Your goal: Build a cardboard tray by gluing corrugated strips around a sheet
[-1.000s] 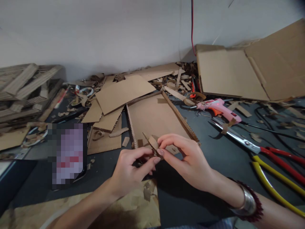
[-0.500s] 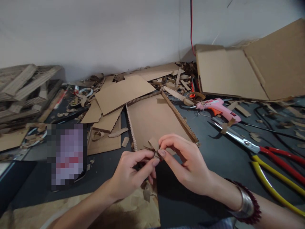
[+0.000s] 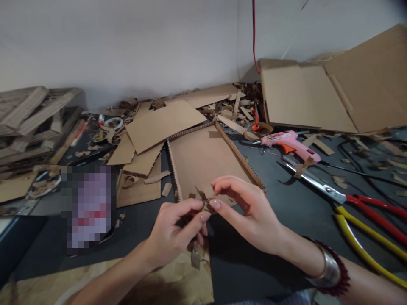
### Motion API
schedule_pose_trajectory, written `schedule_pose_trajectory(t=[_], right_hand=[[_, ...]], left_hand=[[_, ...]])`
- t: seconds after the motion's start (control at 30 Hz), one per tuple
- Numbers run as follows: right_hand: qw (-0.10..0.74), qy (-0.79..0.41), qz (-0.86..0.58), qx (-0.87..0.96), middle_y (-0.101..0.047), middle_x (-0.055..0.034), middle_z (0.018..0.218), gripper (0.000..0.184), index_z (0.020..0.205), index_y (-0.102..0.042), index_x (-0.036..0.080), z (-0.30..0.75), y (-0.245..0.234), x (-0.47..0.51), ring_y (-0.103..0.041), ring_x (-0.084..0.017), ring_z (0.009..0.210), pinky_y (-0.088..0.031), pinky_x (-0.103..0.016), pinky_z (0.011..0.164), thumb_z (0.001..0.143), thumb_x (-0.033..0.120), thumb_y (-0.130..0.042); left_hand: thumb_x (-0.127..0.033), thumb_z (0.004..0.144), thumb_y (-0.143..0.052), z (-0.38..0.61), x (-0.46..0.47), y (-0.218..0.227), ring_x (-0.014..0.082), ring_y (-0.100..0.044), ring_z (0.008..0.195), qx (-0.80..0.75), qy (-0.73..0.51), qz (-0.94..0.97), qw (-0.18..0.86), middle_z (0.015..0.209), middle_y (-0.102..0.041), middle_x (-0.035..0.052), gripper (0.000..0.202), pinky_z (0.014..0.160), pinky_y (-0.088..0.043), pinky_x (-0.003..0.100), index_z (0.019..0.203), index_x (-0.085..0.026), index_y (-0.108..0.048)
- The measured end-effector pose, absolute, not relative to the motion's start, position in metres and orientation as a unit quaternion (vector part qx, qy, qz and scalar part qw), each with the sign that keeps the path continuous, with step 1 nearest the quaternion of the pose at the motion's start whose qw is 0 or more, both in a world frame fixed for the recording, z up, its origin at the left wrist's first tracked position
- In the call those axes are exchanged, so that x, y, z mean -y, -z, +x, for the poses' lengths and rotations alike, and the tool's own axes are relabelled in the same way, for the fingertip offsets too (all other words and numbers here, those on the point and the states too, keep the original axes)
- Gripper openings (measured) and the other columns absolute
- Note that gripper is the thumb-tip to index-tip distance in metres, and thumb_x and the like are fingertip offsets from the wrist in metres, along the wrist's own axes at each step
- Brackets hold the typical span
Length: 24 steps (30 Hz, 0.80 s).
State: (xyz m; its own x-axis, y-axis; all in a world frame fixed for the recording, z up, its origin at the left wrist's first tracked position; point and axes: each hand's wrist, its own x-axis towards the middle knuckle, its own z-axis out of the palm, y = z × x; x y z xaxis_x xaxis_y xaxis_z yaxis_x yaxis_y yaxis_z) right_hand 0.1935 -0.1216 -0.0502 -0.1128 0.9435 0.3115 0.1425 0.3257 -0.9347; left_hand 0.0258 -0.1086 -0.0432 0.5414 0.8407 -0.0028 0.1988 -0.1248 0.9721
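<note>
My left hand (image 3: 181,226) pinches a small bunch of curled brown paper strips (image 3: 203,197) between thumb and fingertips. Beside it, my right hand (image 3: 251,212) has its thumb and index finger slightly apart, the thumb tip right at the strips. Whether that thumb touches them is hard to tell. Both hands hover over the near end of a flat cardboard panel (image 3: 203,156) edged with corrugated strips. More paper scraps (image 3: 195,256) show below my left fingers.
A pink glue gun (image 3: 294,146) and large scissors (image 3: 330,190) with red and yellow handles lie at right. Cardboard sheets (image 3: 165,125) overlap behind the panel. An opened cardboard box (image 3: 311,97) stands at back right, cardboard strips (image 3: 34,114) at left, beyond a blurred-out object (image 3: 90,207).
My right thumb and index finger have parted at the paper strips. The strips have tilted between the fingertips, while my left hand keeps its pinch.
</note>
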Motion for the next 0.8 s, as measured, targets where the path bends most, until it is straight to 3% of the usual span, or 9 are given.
schedule_pose_trajectory(t=[0.1, 0.23, 0.43, 0.8], right_hand=[[0.501, -0.403, -0.432, 0.633, -0.06, -0.0031, 0.086, 0.01, 0.084, -0.059, 0.019, 0.1939, 0.051, 0.1202, -0.058, -0.014, 0.082, -0.048, -0.024, 0.074, 0.075, 0.023, -0.062], [0.503, -0.435, -0.431, 0.609, -0.061, -0.0029, 0.083, 0.005, 0.072, -0.063, 0.019, 0.1941, 0.0484, 0.1186, -0.059, -0.013, 0.08, -0.047, -0.023, 0.072, 0.076, 0.02, -0.061], [0.502, -0.433, -0.423, 0.617, -0.057, 0.004, 0.063, 0.015, 0.064, -0.058, 0.019, 0.1937, 0.0434, 0.1197, -0.053, -0.007, 0.06, -0.043, -0.017, 0.057, 0.079, 0.016, -0.058], [0.5, -0.456, -0.457, 0.577, -0.057, 0.0027, 0.061, 0.015, 0.066, -0.054, 0.019, 0.1918, 0.045, 0.1224, -0.055, -0.008, 0.055, -0.044, -0.016, 0.049, 0.08, 0.022, -0.055]], left_hand=[[-0.027, 0.084, -0.049, 0.0252, 0.1087, 0.044, 0.0098, -0.058, 0.038, -0.375, -0.308, 0.69, 0.537, 0.051, -0.057, -0.0019, 0.016, 0.038, -0.048, 0.016, 0.077, -0.015, -0.057], [-0.025, 0.085, -0.047, 0.0246, 0.1085, 0.0453, 0.0095, -0.059, 0.039, -0.364, -0.282, 0.698, 0.548, 0.053, -0.058, -0.0014, 0.016, 0.04, -0.048, 0.016, 0.079, -0.014, -0.058], [-0.018, 0.082, -0.05, 0.0254, 0.1052, 0.0429, 0.0124, -0.062, 0.057, -0.343, -0.304, 0.765, 0.452, 0.066, -0.064, 0.0031, 0.013, 0.055, -0.049, 0.02, 0.074, -0.015, -0.059], [-0.014, 0.08, -0.051, 0.0265, 0.1038, 0.042, 0.0127, -0.062, 0.066, -0.32, -0.318, 0.788, 0.42, 0.072, -0.066, 0.0029, 0.01, 0.063, -0.048, 0.021, 0.077, -0.015, -0.06]])
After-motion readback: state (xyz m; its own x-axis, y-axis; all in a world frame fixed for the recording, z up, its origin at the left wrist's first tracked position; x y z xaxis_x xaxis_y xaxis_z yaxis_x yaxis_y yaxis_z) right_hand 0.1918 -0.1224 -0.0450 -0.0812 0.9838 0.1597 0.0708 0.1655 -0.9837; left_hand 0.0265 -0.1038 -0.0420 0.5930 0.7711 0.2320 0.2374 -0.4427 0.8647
